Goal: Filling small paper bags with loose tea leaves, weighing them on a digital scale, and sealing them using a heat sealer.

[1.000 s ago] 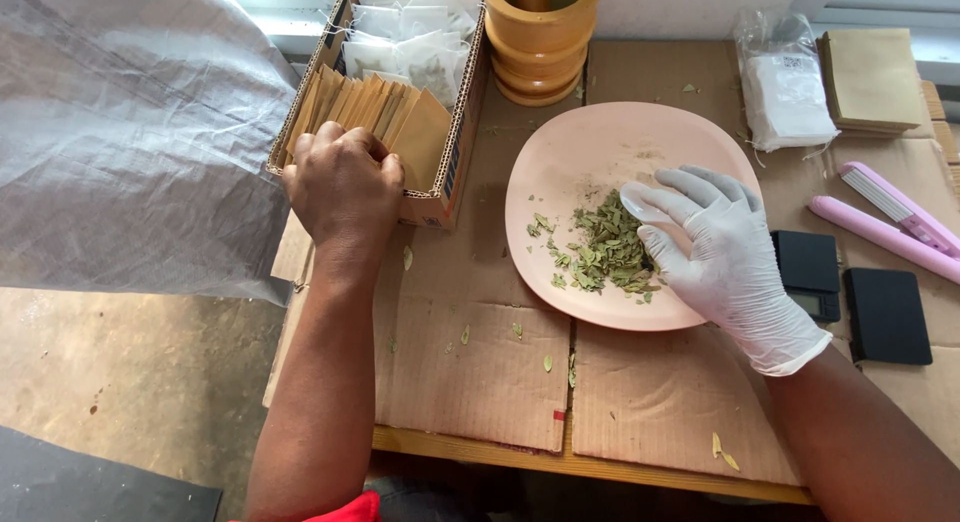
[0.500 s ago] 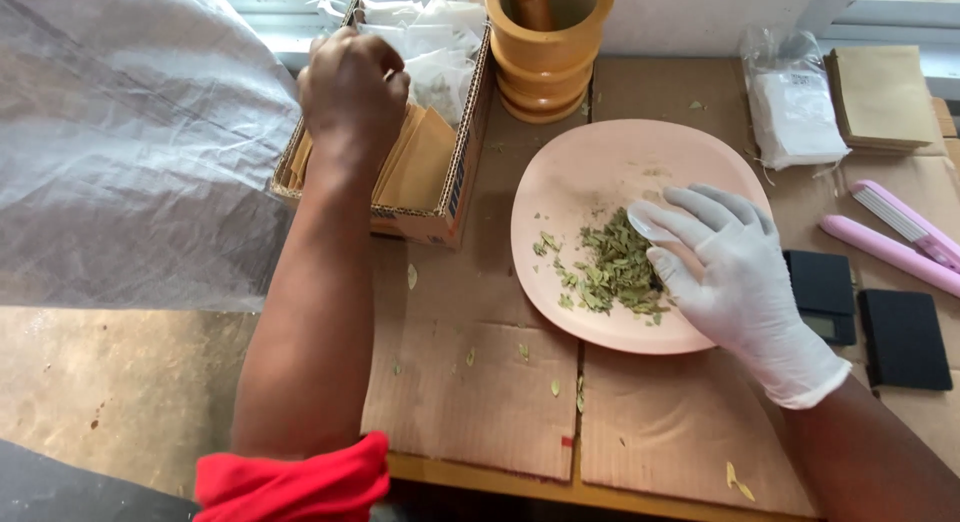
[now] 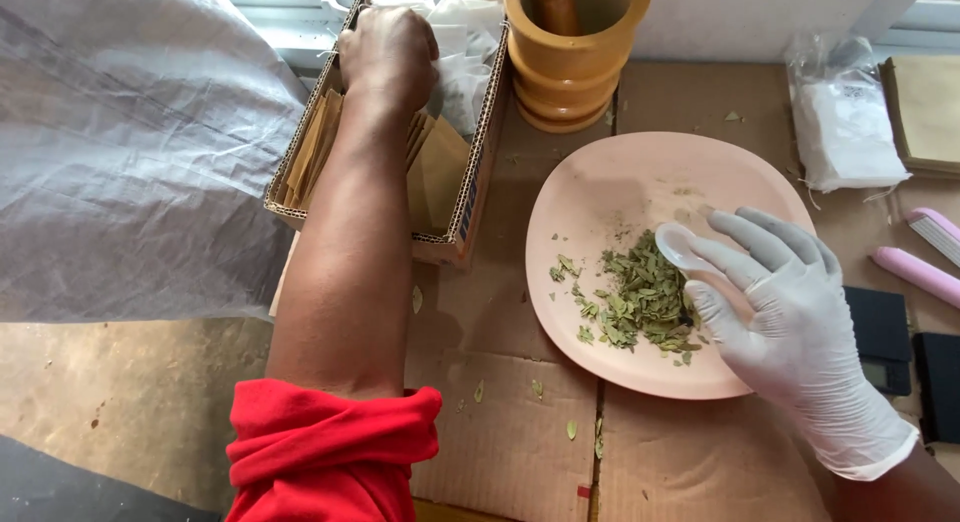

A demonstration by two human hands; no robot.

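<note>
We found the dried green leaves (image 3: 640, 302) heaped right of centre on one pink plate (image 3: 600, 207). Our gloved right hand (image 3: 775, 317) rested on the plate's right side, fingers spread loosely, a small white spoon (image 3: 680, 247) pinched at the pile's edge. Our bare left hand (image 3: 388, 54) was curled at the top of the frame inside one cardboard box (image 3: 470, 197) of tan paper packets (image 3: 435, 172); what it held, we could not tell. One yellow mortar (image 3: 570, 67) stood just right of the box. A few stray leaves (image 3: 478, 390) lay on the bench (image 3: 500, 452).
</note>
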